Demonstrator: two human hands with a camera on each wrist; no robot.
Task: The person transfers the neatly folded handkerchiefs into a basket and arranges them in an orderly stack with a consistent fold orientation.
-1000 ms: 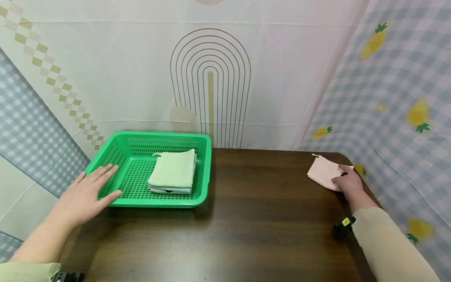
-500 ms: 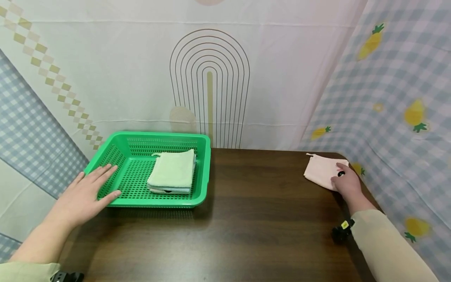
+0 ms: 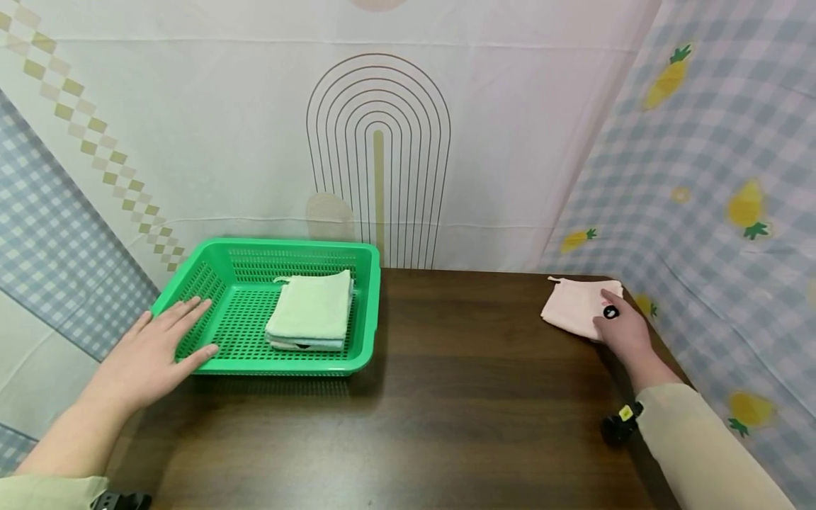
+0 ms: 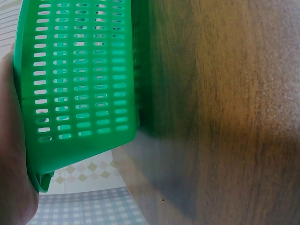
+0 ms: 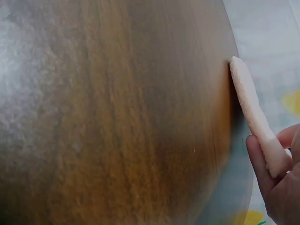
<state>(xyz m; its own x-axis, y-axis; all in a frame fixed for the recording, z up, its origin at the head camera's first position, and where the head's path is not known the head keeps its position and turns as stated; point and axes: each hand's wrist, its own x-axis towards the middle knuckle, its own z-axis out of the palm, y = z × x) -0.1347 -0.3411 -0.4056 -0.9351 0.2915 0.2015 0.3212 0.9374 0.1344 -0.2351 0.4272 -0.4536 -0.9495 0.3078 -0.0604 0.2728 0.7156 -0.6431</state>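
Observation:
At the table's far right corner, my right hand (image 3: 627,338) pinches the near right edge of a folded pale pink towel (image 3: 572,306) with a hanging loop and a round black spot. From the right wrist view, the towel (image 5: 251,103) appears edge-on between thumb and fingers, its far end close to the tabletop. My left hand (image 3: 151,354) rests, fingers spread and straight, over the near left corner of a green perforated basket (image 3: 280,367). Inside that basket, toward its right side, lies a stack of folded towels (image 3: 310,308), pale green on top.
The brown wooden table (image 3: 446,411) extends between the basket and the pink towel. A white patterned cloth (image 3: 510,142) hangs behind it. Blue checked cloth (image 3: 714,269) with yellow pineapple prints borders the right edge, and more checked cloth hangs at left.
My right hand and the pink towel have shifted slightly left, and the towel's black spot shows more fully. My left hand and the basket stay in place.

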